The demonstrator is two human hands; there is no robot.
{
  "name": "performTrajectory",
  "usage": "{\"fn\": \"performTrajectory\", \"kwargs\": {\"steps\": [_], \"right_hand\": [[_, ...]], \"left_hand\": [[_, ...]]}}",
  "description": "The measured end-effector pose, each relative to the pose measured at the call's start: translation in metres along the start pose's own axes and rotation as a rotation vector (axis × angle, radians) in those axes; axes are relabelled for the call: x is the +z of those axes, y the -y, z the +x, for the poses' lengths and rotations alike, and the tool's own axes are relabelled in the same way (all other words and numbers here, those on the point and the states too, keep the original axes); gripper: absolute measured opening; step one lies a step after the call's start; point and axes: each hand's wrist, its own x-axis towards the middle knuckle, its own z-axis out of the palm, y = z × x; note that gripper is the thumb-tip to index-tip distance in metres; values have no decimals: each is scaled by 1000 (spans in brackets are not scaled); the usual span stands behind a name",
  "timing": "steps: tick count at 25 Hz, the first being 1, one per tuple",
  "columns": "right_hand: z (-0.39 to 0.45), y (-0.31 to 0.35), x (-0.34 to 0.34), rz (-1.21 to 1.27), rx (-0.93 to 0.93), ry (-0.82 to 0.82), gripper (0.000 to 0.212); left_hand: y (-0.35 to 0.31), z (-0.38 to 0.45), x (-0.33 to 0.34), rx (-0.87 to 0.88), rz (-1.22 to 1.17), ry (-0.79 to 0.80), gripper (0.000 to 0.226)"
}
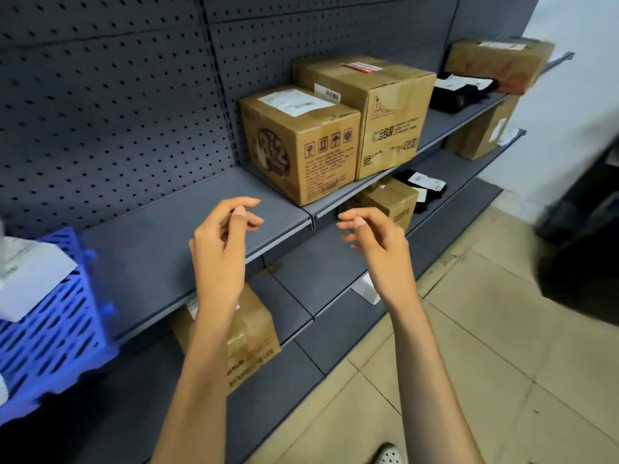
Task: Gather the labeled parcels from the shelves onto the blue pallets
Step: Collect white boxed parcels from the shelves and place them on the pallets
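Two labeled cardboard parcels stand side by side on the upper grey shelf [160, 242]: a smaller box [298, 145] and a taller box [378, 112] behind it to the right. My left hand [221, 249] and my right hand [375, 246] hover empty in front of the shelf edge, fingers loosely curled and apart, short of the smaller box. A blue pallet [57, 329] stands on edge at the far left, with a white labeled parcel [23, 272] against it. Another box [248, 329] sits on the lower shelf, partly behind my left forearm.
Farther right are another cardboard box [502, 61] and black bagged parcels [462, 92] on the upper shelf. Lower shelves hold more boxes [392, 199] [482, 132] and a black bag [422, 185]. A dark object [582, 236] stands right on the tiled floor. My shoe [388, 453] shows below.
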Motion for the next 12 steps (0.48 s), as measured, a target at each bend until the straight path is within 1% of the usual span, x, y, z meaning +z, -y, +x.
{"fn": "performTrajectory", "kwargs": {"steps": [7, 10, 12], "right_hand": [[43, -26, -109, 8, 2, -117, 24], [54, -34, -170, -33, 9, -176, 23], [57, -36, -216, -44, 9, -244, 23]], "left_hand": [[-24, 15, 130, 14, -73, 122, 29], [-38, 12, 194, 40, -103, 202, 29], [-50, 9, 239, 48, -117, 268, 29]]}}
